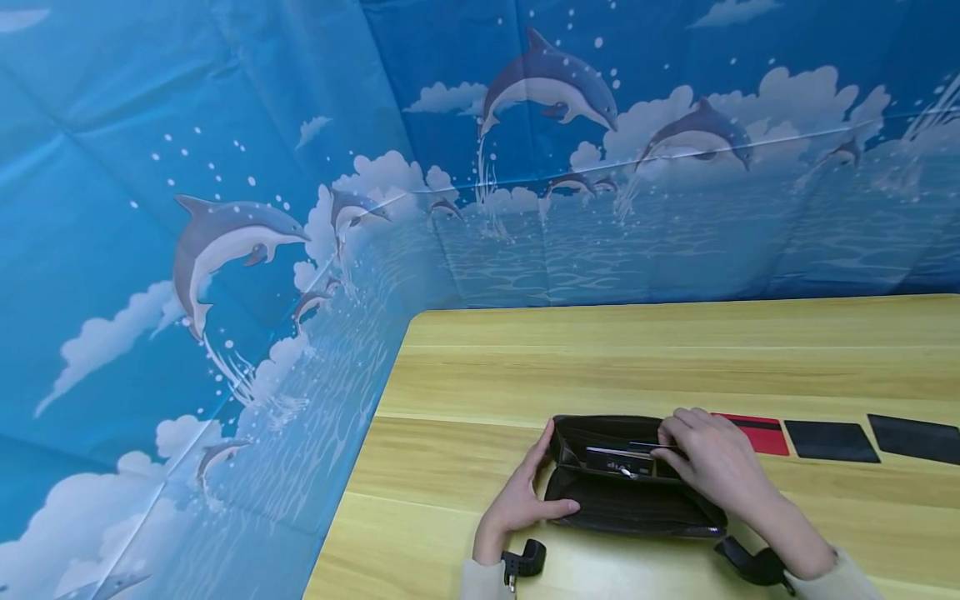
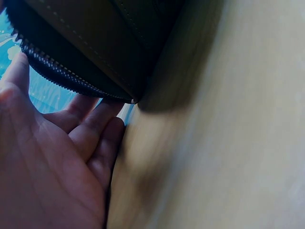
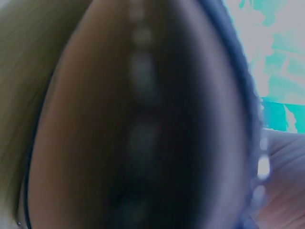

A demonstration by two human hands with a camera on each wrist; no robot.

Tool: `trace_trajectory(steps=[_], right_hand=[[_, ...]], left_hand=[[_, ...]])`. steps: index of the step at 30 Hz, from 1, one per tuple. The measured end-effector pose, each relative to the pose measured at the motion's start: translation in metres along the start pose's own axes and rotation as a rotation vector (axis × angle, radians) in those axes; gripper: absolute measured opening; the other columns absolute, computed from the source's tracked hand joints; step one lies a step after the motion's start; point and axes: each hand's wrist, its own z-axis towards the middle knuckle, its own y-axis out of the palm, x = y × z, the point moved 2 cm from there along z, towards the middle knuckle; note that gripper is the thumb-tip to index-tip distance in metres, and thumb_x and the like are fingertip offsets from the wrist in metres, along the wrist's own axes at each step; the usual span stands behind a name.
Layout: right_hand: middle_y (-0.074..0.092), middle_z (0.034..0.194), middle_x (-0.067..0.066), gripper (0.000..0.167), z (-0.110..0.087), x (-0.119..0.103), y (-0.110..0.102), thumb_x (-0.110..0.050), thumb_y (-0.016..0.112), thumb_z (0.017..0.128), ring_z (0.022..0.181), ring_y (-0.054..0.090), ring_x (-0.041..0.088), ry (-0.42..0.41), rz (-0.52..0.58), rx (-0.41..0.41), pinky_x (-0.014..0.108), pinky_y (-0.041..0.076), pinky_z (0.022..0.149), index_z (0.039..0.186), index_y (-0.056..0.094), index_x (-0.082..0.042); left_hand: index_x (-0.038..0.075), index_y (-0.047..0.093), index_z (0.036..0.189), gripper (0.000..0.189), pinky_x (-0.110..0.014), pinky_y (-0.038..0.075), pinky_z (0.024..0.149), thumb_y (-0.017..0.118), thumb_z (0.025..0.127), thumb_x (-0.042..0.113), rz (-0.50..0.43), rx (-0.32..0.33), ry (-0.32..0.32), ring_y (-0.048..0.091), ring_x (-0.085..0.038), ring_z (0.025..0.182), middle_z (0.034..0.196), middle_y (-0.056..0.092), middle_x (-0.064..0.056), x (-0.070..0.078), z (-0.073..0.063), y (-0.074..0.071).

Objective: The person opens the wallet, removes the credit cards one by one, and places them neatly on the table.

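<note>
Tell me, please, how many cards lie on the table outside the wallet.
3: a red card, partly hidden by the right hand; a black card to its right; and another black card farthest right. The hand could hide others.

The wallet [image 1: 637,506] looks like stitched, matt leather, its zip [image 2: 62,73] glossy-toothed; the counter [image 1: 600,367] shows smooth wood grain with soft sheen, the backdrop [image 1: 435,50] creased, faintly shiny sheeting.

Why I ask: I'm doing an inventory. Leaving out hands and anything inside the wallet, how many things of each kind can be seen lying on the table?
Wallet: 1
Red card: 1
Flat black rectangles: 2
Total: 4
</note>
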Motion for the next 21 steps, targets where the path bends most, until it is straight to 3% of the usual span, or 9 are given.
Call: trace_trajectory(steps=[10,21], right_hand=[[0.041,0.069,-0.011,0.053,-0.0028,0.0013,-0.0006,-0.062,0.032,0.091,0.059,0.036,0.008,0.015,0.031,0.030,0.024,0.029,0.049,0.070,0.054,-0.018],[0.042,0.070,-0.009,0.059,-0.0052,0.0015,0.0009,-0.063,0.023,0.091,0.058,0.035,0.007,0.034,0.032,0.053,0.026,0.030,0.049,0.073,0.056,-0.017]], left_hand=[[0.015,0.011,0.154,0.105,-0.035,0.018,0.111,0.078,0.075,0.002,0.013,0.002,0.017,0.020,-0.023,0.139,0.155,0.018,-0.006,0.0011,0.0008,0.0004],[0.015,0.010,0.154,0.105,-0.035,0.019,0.110,0.078,0.075,0.003,0.030,0.000,0.011,0.021,-0.024,0.139,0.155,0.018,-0.007,0.0019,0.0000,0.0004]])
